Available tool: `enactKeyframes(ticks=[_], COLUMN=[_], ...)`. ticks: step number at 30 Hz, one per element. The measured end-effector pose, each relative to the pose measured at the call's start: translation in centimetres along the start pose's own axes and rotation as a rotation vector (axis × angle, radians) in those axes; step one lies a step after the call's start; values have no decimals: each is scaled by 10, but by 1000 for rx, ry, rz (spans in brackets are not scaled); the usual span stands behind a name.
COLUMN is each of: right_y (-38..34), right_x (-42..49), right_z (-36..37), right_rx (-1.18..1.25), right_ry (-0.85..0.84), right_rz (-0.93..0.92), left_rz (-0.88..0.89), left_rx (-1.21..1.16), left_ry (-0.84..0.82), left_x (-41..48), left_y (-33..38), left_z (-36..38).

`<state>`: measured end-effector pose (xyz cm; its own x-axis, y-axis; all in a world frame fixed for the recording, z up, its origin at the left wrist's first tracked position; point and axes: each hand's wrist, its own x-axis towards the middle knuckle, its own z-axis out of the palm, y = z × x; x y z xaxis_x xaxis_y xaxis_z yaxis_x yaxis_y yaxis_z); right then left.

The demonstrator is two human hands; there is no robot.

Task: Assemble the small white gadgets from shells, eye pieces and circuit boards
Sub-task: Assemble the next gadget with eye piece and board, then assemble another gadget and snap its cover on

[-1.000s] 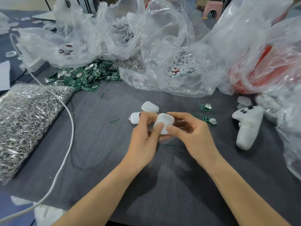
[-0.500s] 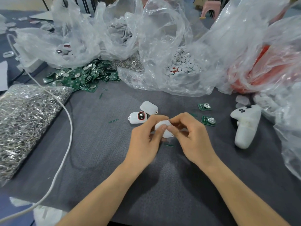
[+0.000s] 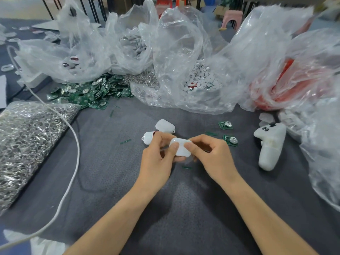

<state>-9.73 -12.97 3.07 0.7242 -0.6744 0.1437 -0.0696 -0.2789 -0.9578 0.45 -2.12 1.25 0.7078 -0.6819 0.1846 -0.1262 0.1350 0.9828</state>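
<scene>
Our left hand (image 3: 156,161) and right hand (image 3: 215,157) pinch a small white rounded plastic shell (image 3: 181,149), thumbs on top. It has just turned broad-face up (probably snapping shut).

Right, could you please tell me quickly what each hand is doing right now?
Left hand: grips the white shell.
Right hand: grips the same white shell.

white shell (image 3: 181,148), green circuit boards (image 3: 86,93), grey table (image 3: 103,162), silver rings (image 3: 24,137)
</scene>
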Motion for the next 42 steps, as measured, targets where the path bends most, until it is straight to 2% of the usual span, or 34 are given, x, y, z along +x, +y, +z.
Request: enactKeyframes(ticks=[4,8,10,12,16,18,21,24,26,29,33,38,40,41,42], right_y=[1,3,5,4,1,3,6,6,5,2,-15,-36,-32,-28,-21], right_x=[2,2,2,2,3,4,4,3,1,-1,-4,7,19,27,35], right_z=[-2,-5,-6,-4,3,1,-6,-11,-13,-22,-66,-178,-224,-245,-262], right_rx=[-73,-111,-91,26,513,525,437,359,290,197,97,-227,-231,-232,-265], right_ry=[-19,-11,8,44,-18,-13,76,160,240,392,670,1212,1370,1357,1274], right_rz=[-33,-28,0,79,268,243,197,155,107,32,-122,-245,-113,21,179], left_rz=[-28,16,65,106,204,233,265,416,442,330,211,186,191,195,198], left_rx=[-23,118,211,263,297,356,441,819,1092,1206,1150,1065,1049,1047,1047], left_ry=[-27,-89,-57,57,215,234,182,-58,-239,-357,-271,-247,-240,-233,-227], left_x=[-1,-1,-2,-2,-1,0,0,-1,-2,12,34,37,37,36,36], left_y=[0,1,2,3,4,3,2,-6,-11,-16,-16,-15,-13,-12,-11], left_z=[0,1,3,3,0,-1,-2,6,17,31,43,39,37,37,37])
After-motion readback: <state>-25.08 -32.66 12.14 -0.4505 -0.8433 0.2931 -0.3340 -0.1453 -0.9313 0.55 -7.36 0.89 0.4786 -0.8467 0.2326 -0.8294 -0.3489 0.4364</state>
